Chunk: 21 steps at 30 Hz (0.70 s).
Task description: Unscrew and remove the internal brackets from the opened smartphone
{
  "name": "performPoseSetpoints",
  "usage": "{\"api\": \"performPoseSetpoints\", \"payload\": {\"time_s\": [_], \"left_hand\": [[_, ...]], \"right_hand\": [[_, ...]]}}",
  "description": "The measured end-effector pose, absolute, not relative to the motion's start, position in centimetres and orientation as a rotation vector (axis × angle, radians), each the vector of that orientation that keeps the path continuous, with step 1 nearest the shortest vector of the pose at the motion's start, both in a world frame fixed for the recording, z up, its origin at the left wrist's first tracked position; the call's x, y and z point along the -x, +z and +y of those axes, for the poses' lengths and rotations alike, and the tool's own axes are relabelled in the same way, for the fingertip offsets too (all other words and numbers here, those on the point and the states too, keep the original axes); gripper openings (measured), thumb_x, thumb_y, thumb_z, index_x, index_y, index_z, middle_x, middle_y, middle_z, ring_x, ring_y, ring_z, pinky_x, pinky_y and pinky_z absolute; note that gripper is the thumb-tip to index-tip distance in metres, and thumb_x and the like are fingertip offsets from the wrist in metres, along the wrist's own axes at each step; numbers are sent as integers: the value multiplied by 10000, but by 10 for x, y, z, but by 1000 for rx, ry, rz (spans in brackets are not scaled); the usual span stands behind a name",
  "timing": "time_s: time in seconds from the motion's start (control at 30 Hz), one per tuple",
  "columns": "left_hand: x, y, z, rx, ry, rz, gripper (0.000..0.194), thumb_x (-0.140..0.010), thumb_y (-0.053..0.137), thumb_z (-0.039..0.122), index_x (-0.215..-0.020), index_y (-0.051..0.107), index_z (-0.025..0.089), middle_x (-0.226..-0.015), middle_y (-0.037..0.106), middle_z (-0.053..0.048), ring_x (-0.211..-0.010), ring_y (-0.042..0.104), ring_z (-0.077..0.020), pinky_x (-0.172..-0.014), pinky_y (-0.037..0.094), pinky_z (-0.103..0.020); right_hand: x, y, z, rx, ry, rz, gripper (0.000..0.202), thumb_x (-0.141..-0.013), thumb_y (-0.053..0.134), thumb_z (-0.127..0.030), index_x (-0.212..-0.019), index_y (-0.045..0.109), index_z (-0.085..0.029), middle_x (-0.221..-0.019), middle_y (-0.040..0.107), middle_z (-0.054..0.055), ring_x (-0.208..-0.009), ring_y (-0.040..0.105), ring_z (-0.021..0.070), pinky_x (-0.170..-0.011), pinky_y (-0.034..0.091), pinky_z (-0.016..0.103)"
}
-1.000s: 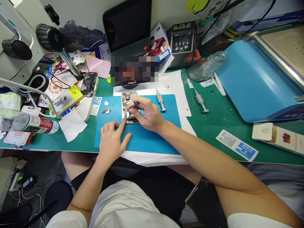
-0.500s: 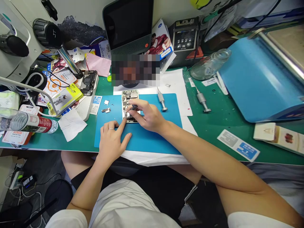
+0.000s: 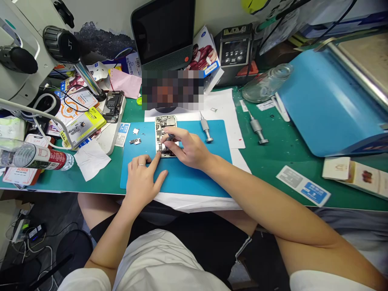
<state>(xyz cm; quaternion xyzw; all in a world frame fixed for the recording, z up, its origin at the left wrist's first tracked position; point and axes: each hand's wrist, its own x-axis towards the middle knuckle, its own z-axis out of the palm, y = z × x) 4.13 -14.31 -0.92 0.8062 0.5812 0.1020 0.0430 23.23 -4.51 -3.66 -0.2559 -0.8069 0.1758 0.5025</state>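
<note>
An opened phone (image 3: 166,122) lies upright in view on the blue mat (image 3: 190,182), its inner parts showing. My left hand (image 3: 143,178) rests on the mat with thumb and index finger spread; the index fingertip touches the phone's lower left corner. Over the phone's right side, my right hand (image 3: 188,147) pinches a small dark screwdriver (image 3: 170,138), whose tip is hidden. Small metal parts (image 3: 135,141) lie left of the phone. A grey screwdriver (image 3: 206,128) sits to the right on the mat.
Another screwdriver (image 3: 257,129) and a glass jar (image 3: 266,84) are on the right, near a blue machine (image 3: 327,105). At the left stand a plastic bottle (image 3: 39,157), boxes (image 3: 86,125) and a second opened phone (image 3: 113,106). A dark screen (image 3: 163,30) stands behind.
</note>
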Motion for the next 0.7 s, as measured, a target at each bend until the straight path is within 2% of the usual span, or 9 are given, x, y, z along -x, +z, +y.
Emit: {"api": "performPoseSetpoints", "payload": {"time_s": [0.2, 0.43, 0.7], "left_hand": [[-41, -8, -143, -2461, 309, 1774, 549, -1045, 493, 506, -1517, 538, 230, -1172, 552, -131, -1070, 483, -291, -940, 405, -422], [-41, -9, -143, -2464, 319, 1774, 543, -1041, 500, 503, -1514, 539, 238, -1166, 551, -128, -1070, 487, -294, -933, 403, -419], [-41, -8, -144, -2448, 316, 1777, 537, -1040, 508, 493, -1514, 538, 243, -1165, 551, -124, -1076, 487, -291, -934, 401, -412]], "right_hand": [[-233, -31, -45, 606, 349, -1975, 480, -1034, 533, -199, -1488, 393, -275, -1052, 733, 39, -914, 759, 160, -794, 660, 290], [-237, -28, -44, 573, 232, -2009, 506, -1011, 554, -192, -1497, 422, -250, -1094, 759, 65, -983, 760, 185, -869, 654, 325], [-240, -27, -43, 576, 198, -2021, 544, -982, 655, -232, -1483, 451, -281, -1179, 768, 55, -986, 773, 184, -849, 660, 318]]}}
